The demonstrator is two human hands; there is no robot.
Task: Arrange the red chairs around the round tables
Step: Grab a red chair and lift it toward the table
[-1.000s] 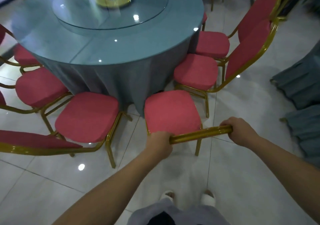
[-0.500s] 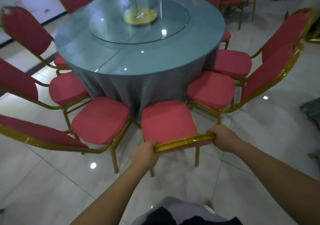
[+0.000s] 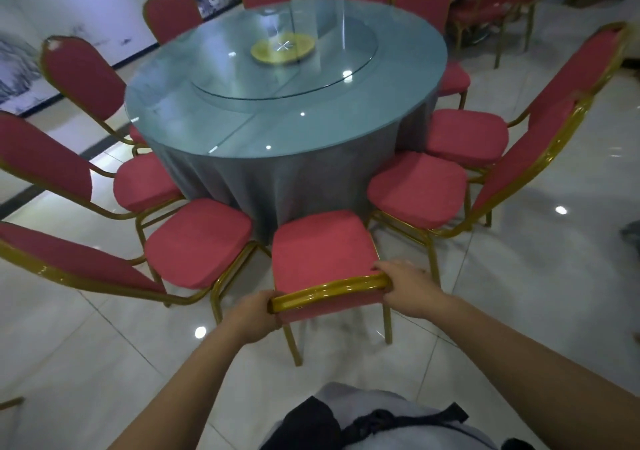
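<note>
The red chair (image 3: pixel 320 248) being handled stands at the 6 o'clock edge of the round table (image 3: pixel 242 127), seat facing in and back toward the person. Its front edge sits close against the hanging grey tablecloth (image 3: pixel 277 186); whether they touch cannot be told. The left hand (image 3: pixel 258 312) is curled round the left end of the chair's gold top rail (image 3: pixel 329 292), and the right hand (image 3: pixel 408 288) is wrapped round the right end, so the hands are set apart with the rail spanning between them, each clamped on the frame. All the legs in view appear to rest on the glossy tiled floor (image 3: pixel 104 345). Just beside it, at 7 o'clock, is a neighbouring chair (image 3: pixel 197 241), its seat corner near the held seat but not touching. At 5 o'clock is another chair (image 3: pixel 417 191), its front leg close to the held chair's right side. More red chairs ring the table: one at 8 o'clock (image 3: pixel 145 183), one at 10 o'clock (image 3: pixel 83 79), one at 11 o'clock (image 3: pixel 171 13), one at 4 o'clock (image 3: pixel 465 138) and several along the far side. On the glass tabletop a clear turntable (image 3: pixel 242 79) sits toward 12 o'clock, with a yellow hub (image 3: pixel 283 47) at its centre. A painted wall panel (image 3: pixel 34 51) runs behind the table at 10 o'clock.
</note>
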